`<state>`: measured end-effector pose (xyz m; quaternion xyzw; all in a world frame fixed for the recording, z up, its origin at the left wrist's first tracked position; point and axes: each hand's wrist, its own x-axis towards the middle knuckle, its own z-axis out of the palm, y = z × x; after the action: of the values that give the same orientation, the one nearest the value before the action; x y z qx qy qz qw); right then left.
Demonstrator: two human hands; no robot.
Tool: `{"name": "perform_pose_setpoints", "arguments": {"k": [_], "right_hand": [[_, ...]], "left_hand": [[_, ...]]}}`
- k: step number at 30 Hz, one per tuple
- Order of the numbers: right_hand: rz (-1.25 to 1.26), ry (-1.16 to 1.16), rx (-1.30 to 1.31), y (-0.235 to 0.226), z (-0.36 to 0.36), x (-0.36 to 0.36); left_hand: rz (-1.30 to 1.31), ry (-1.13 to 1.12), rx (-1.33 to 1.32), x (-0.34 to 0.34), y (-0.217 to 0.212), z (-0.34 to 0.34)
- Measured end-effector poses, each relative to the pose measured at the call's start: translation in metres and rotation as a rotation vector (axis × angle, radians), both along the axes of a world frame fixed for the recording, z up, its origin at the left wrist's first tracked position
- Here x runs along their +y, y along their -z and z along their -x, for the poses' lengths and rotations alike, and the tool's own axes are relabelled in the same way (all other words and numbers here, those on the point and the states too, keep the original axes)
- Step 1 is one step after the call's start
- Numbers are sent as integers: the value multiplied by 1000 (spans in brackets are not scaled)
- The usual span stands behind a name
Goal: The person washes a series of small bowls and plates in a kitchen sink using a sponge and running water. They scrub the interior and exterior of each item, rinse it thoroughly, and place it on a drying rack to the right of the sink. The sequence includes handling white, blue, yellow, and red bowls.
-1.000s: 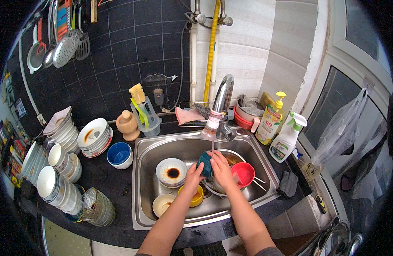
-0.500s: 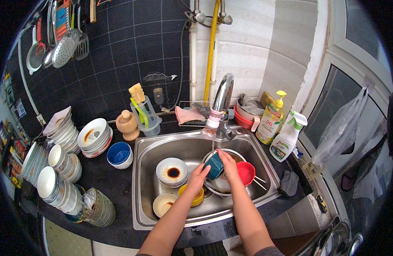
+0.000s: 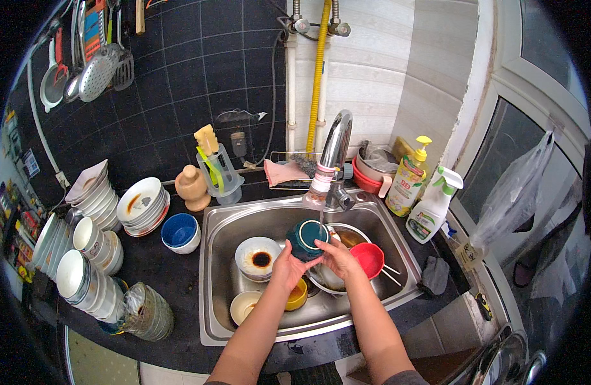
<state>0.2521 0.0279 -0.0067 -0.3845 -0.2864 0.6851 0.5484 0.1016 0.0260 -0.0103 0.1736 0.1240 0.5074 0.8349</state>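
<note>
Gripping a teal bowl (image 3: pixel 307 238) under the tap (image 3: pixel 332 157), left hand (image 3: pixel 287 264) and right hand (image 3: pixel 337 256) both grasp it; water apparently running.

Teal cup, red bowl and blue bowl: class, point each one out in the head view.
teal cup (image 3: pixel 308 239), head view, on its side wall
red bowl (image 3: pixel 368 258), head view, inside its hollow
blue bowl (image 3: pixel 180 230), head view, inside its hollow

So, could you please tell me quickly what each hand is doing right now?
Left hand: closed on the small round teal ceramic bowl under the chrome tap.
Right hand: gripping the same bowl from the other side.
</note>
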Motion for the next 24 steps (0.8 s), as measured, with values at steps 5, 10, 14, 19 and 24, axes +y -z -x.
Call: {"name": "perform_pose_setpoints", "arguments": {"k": [5, 10, 14, 19, 24], "right_hand": [[-50, -34, 280, 0, -8, -1], [-124, -65, 313, 1, -8, 0], [-156, -88, 255, -6, -1, -5], [-287, 60, -150, -1, 5, -6], [-568, 92, -870, 9, 14, -13]], "left_hand": [[34, 2, -20, 3, 7, 0], [113, -76, 64, 11, 18, -1], [204, -13, 142, 19, 36, 1], [259, -57, 452, 11, 27, -2], [74, -242, 762, 2, 0, -3]]}}
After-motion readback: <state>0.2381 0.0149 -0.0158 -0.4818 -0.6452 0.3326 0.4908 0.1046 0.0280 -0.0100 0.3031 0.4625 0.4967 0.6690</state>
